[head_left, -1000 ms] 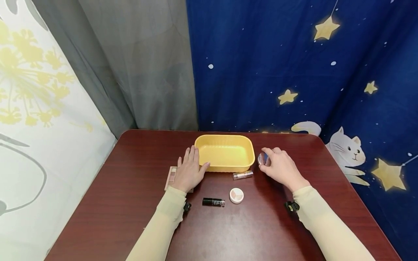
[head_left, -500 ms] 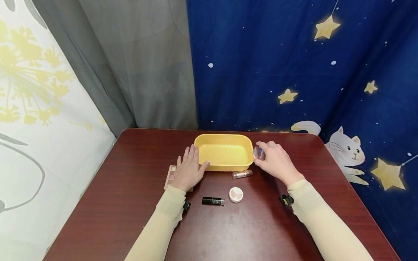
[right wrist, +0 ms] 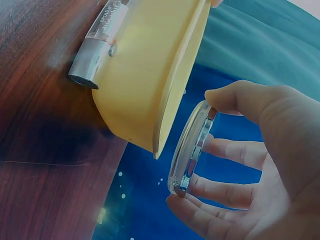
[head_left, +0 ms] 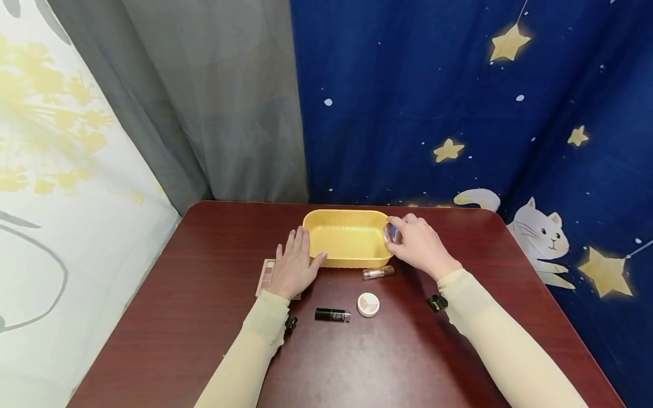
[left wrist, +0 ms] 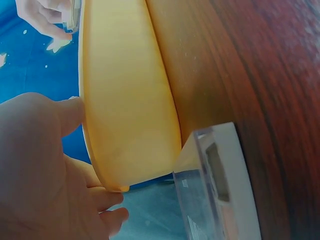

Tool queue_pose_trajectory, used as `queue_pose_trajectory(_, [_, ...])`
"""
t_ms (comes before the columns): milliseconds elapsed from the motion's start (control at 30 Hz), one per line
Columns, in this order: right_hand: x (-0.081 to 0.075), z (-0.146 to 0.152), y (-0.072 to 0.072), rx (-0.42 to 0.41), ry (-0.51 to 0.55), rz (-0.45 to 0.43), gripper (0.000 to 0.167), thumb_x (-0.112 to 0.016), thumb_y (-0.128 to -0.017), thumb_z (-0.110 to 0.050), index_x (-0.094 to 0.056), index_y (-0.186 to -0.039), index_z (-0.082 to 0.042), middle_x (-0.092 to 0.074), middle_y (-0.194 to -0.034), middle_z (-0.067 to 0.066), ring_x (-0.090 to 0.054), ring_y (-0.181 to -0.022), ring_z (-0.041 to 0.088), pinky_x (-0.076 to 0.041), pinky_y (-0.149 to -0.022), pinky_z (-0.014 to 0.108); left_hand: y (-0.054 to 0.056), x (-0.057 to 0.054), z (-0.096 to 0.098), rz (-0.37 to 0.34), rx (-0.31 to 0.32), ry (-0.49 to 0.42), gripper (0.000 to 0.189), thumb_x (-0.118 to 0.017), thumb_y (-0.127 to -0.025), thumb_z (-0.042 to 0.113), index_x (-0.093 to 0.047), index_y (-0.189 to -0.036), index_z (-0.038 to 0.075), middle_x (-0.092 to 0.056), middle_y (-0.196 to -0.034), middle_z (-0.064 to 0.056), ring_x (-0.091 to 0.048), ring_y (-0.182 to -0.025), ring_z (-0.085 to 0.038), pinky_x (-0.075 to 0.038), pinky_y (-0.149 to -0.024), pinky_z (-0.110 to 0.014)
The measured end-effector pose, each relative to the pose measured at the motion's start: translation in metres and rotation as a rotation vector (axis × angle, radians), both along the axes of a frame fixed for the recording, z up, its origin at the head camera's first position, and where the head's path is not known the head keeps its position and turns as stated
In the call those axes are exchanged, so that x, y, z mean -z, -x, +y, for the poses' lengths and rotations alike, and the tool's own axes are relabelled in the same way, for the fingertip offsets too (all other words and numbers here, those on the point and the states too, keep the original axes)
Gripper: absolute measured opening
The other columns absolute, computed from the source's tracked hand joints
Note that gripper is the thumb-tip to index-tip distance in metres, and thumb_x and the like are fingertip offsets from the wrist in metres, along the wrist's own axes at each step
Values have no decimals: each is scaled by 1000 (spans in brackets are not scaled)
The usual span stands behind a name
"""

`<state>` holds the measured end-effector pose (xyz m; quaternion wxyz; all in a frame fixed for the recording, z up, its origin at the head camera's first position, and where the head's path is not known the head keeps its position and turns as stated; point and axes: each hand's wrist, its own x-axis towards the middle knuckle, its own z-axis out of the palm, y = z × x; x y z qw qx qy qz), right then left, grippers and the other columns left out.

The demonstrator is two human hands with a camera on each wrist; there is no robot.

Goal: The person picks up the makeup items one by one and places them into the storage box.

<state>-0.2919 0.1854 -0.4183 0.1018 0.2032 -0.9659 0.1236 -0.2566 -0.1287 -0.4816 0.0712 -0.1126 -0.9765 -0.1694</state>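
Observation:
My right hand pinches a round, clear-rimmed compact by its edge between thumb and fingers. In the head view the compact overlaps the right end of a yellow plastic basket; the right wrist view shows it above the rim. With fairly straight fingers, my left hand rests against the basket's left end, thumb at the front rim. Partly hidden under that hand lies an eyeshadow palette with a clear lid. Just in front of the basket is a lipstick tube with a silvery end.
Nearer on the dark red wooden table lie a black tube and a small round white pan with three pale sections. Grey and starry blue curtains hang behind the far edge.
My right hand has carried the compact leftward and slightly up, from beside the basket to over its right end. The left hand stays against the basket.

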Motion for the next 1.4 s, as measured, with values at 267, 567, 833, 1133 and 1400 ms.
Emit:
queue_pose_trajectory(267, [1, -14, 12, -37, -55, -39, 63, -73, -86, -38, -59, -141, -12, -58, -109, 15, -53, -92, 32, -50, -82, 47, 0, -3, -5, -6, -13, -7, 85, -42, -103, 58, -19, -159, -3, -14, -166, -19, -11, -153, -35, -18, -114, -65])
queue_pose_trajectory(567, [5, -23, 22, -108, -61, -54, 60, -74, -83, -37, -62, -138, -15, -59, -108, 14, -55, -91, 32, -50, -81, 47, 1, -1, -8, -12, -11, -4, 86, -38, -103, 60, -16, -160, -1, -13, -166, -18, -12, -152, -35, -18, -115, -64])
queue_pose_trajectory(833, [5, -24, 31, -126, -60, -113, 58, -76, -85, -37, -62, -139, -19, -60, -105, 13, -58, -90, 29, -51, -79, 45, 2, 1, -6, 4, -1, -8, 85, -38, -103, 60, -20, -159, -2, -14, -166, -17, -13, -153, -34, -19, -115, -64])
queue_pose_trajectory(1133, [3, -28, 41, -159, -127, -102, 54, -74, -87, -37, -64, -136, -16, -62, -98, 11, -57, -83, 27, -49, -74, 42, 3, 2, -2, 1, 1, -8, 83, -38, -104, 58, -21, -159, -2, -14, -166, -17, -12, -153, -32, -18, -116, -61])
queue_pose_trajectory(1400, [4, -32, 48, -181, -154, -97, 48, -73, -87, -34, -66, -132, -17, -62, -87, 4, -54, -82, 26, -46, -71, 40, 2, 1, 2, -5, 2, -3, 85, -38, -103, 59, -19, -159, -2, -13, -166, -17, -11, -153, -32, -18, -116, -60])
